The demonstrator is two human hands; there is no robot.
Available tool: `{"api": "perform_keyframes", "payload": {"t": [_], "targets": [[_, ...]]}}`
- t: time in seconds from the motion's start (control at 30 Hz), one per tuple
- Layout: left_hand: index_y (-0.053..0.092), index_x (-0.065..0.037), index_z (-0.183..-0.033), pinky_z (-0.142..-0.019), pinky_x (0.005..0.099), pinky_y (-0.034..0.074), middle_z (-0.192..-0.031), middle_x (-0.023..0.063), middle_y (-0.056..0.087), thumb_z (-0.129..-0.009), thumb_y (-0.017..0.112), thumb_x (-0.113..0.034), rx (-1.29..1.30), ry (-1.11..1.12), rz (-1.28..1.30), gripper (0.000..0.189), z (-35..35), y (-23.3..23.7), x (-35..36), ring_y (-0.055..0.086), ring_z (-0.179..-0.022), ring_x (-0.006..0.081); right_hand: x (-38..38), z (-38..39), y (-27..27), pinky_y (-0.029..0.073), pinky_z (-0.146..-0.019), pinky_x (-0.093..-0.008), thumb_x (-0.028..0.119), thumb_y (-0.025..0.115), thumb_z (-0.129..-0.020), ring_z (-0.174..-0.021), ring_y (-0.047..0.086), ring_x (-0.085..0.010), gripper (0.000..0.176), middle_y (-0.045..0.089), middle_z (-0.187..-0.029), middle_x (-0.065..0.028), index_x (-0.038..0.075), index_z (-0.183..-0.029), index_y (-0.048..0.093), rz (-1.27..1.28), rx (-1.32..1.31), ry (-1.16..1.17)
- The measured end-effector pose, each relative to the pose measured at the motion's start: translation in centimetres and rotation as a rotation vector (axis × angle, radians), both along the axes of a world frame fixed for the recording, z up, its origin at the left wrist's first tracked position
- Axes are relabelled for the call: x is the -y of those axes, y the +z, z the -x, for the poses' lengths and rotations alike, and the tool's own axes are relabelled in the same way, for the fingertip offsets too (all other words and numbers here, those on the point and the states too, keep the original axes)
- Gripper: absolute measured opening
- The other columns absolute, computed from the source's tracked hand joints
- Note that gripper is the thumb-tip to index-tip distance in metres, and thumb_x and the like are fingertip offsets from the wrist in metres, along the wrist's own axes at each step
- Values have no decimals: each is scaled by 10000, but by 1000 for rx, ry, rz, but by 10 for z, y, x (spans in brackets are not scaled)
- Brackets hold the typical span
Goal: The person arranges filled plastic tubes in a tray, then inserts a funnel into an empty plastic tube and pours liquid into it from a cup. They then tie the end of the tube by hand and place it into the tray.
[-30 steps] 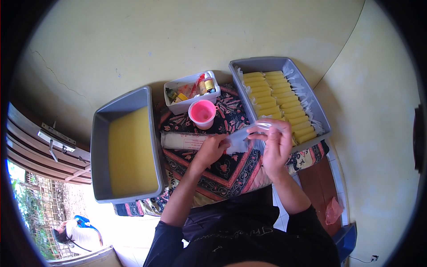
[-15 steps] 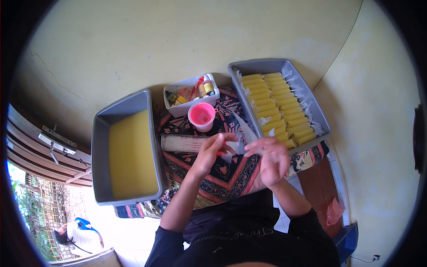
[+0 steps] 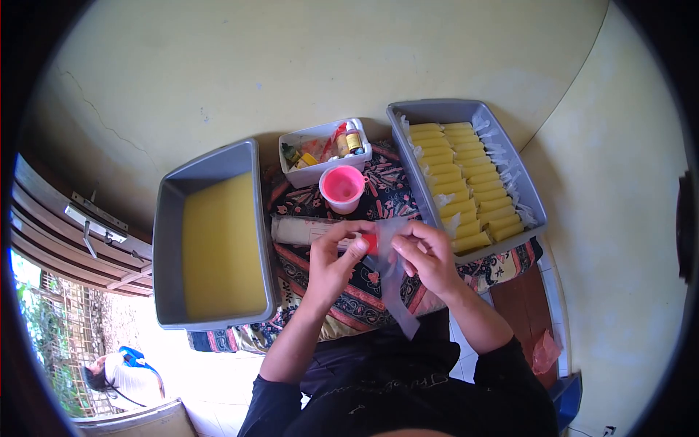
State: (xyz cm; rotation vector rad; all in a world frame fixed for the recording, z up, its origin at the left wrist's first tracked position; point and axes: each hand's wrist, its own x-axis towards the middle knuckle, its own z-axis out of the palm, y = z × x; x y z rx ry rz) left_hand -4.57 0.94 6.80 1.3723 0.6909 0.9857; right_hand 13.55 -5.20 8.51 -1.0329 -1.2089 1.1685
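My left hand (image 3: 331,258) and my right hand (image 3: 429,255) meet above a patterned cloth (image 3: 364,291) and together hold a long clear plastic bag (image 3: 393,280) by its top. The bag hangs down toward my lap. A small red object (image 3: 370,243) shows between my left fingers and the bag's mouth. Just beyond my left hand lies a roll of clear bags (image 3: 302,230). A pink cup (image 3: 342,186) stands behind the roll.
A grey tub of yellow liquid (image 3: 218,247) sits at the left. At the right a grey tray (image 3: 510,156) holds several filled yellow bags in rows. A small white box of bottles (image 3: 324,151) stands at the back. A person is outside, bottom left.
The bag was held up near the right tray, then swung down; now both hands grip its top at the centre and it hangs toward my lap. The view shifted slightly.
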Motion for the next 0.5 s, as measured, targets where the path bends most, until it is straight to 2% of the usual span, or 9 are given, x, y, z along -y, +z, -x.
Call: {"api": "perform_keyframes", "payload": {"t": [0.03,0.13,0.17,0.27,0.33,0.4,0.43,0.47,0.5], "targets": [[671,16,-1013,-702,246,463,-914,56,658,-869,680,-225,51,13,-70,281,0,1,1,577,-820,95,-4,2,0,352,-454,-174,111,561,-946,-521,485,-8,132,622,-712,-21,-3,-898,605,4,75,13],[674,27,-997,-692,224,462,-895,40,672,-870,682,-151,-64,66,17,219,7,10,3,584,-775,78,-13,17,-4,349,-439,-177,127,554,-953,-518,497,-8,148,617,-697,-11,1,-898,607,-64,139,3],[674,27,-997,-692,224,462,-895,40,672,-870,682,-151,-63,72,16,219,10,6,1,584,-775,78,-15,18,-7,369,-443,-195,140,562,-953,-514,511,-23,155,613,-688,-5,1,-902,611,20,172,39],[682,29,-974,-690,219,466,-827,25,670,-872,676,-100,-21,160,29,164,18,-11,-5,577,-744,65,-26,26,-17,378,-445,-205,149,583,-946,-500,505,-28,142,603,-670,9,14,-914,616,21,147,101],[682,30,-956,-671,210,467,-810,32,665,-878,670,-99,75,270,88,152,22,-17,-5,575,-745,58,-40,30,-22,405,-460,-225,147,607,-926,-497,522,-61,138,644,-733,-32,12,-953,625,55,156,45],[678,32,-934,-651,212,467,-801,32,657,-882,667,-102,42,309,69,144,28,-19,-6,572,-721,56,-60,31,-26,455,-519,-263,136,620,-899,-590,609,-157,173,681,-900,-103,11,-1018,623,-284,583,-239],[673,34,-926,-648,213,466,-794,28,654,-881,669,-101,21,327,90,142,30,-17,-6,570,-710,57,-68,31,-30,517,-658,-341,92,611,-866,-803,659,-288,238,643,-1101,-162,-10,-1081,606,-331,669,-258],[669,36,-919,-644,214,465,-786,24,650,-879,670,-100,1,345,110,141,32,-15,-6,569,-699,58,-78,30,-38,517,-658,-341,92,611,-866,-803,659,-288,238,643,-1101,-162,-10,-1081,606,-334,672,-253],[669,36,-919,-644,214,465,-786,24,650,-879,670,-100,4,350,110,141,33,-15,-6,569,-699,58,-87,30,-46,518,-719,-372,72,598,-859,-878,645,-321,255,627,-1135,-173,-15,-1100,596,-423,807,-287]]}}
